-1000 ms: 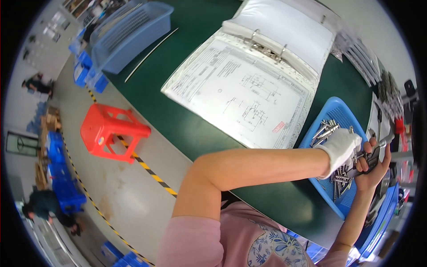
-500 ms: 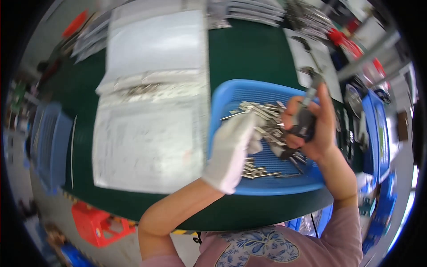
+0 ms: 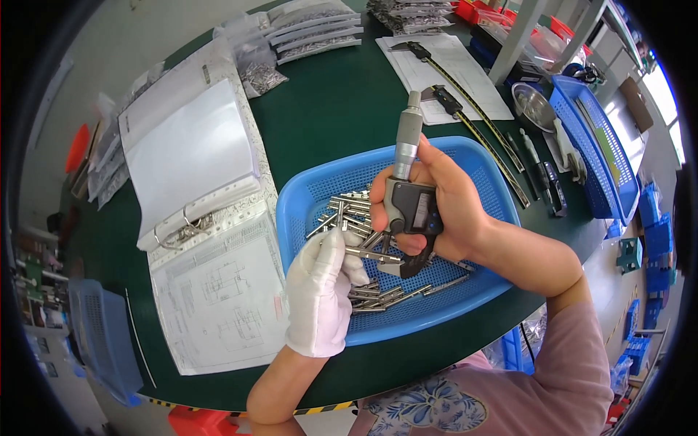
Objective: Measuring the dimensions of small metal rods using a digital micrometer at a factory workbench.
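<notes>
My right hand [image 3: 454,196], bare, is wrapped round a digital micrometer [image 3: 414,207] with a dark body and a grey thimble pointing up and away. The micrometer's curved frame hangs down over a blue perforated basket [image 3: 407,323]. My left hand [image 3: 318,298], in a white glove, has its fingers pinched on a slim metal pin [image 3: 372,254]. The pin's right end reaches toward the micrometer's jaw opening; whether they touch I cannot tell. Another pin [image 3: 340,216] stands up by the gloved fingertips. Many similar metal pins [image 3: 374,298] lie loose in the basket beneath both hands.
An open ring binder [image 3: 218,291] with drawings lies left of the basket. Two digital calipers [image 3: 454,105] rest on papers behind it. Bags of small parts [image 3: 316,33] are stacked at the back. A metal bowl [image 3: 533,105] and a second blue basket [image 3: 592,138] stand at right.
The view has turned, so the binder and basket appear further left. The micrometer now stands more upright, near the gloved hand. My left hand has pulled back from the pile, holding a pin.
</notes>
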A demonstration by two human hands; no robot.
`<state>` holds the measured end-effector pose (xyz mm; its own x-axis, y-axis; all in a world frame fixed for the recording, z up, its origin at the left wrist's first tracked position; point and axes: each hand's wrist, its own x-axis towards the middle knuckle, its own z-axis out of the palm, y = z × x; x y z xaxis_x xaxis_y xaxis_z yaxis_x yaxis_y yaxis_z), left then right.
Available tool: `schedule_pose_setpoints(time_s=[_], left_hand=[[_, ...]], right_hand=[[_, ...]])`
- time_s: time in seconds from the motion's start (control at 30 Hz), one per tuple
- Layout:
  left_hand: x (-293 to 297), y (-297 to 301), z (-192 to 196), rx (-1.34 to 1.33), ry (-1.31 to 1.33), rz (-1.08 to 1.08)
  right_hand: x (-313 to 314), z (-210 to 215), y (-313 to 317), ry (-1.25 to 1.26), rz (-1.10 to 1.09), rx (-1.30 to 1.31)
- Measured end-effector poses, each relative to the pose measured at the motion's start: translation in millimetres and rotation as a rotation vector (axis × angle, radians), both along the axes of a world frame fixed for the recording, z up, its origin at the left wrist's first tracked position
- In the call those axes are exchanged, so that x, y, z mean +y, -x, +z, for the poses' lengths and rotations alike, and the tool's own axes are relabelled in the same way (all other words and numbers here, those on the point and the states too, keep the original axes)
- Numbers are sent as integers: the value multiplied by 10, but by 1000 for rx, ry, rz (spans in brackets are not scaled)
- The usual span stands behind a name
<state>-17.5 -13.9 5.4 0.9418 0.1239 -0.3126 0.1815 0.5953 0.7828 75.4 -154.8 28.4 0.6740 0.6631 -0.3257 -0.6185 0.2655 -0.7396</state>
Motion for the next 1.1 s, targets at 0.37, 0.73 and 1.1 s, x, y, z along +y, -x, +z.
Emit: schedule_pose_setpoints(time_s=[0.37, 0.73, 1.1], left_hand=[[-24, -20, 33, 13, -36, -43], [52, -29, -61, -20, 86, -63], [15, 2, -11, -36, 70, -132]], right_hand=[[-24, 42, -3, 20, 20, -101], [9, 13, 9, 34, 57, -97], [-3, 16, 31, -54, 3, -31]])
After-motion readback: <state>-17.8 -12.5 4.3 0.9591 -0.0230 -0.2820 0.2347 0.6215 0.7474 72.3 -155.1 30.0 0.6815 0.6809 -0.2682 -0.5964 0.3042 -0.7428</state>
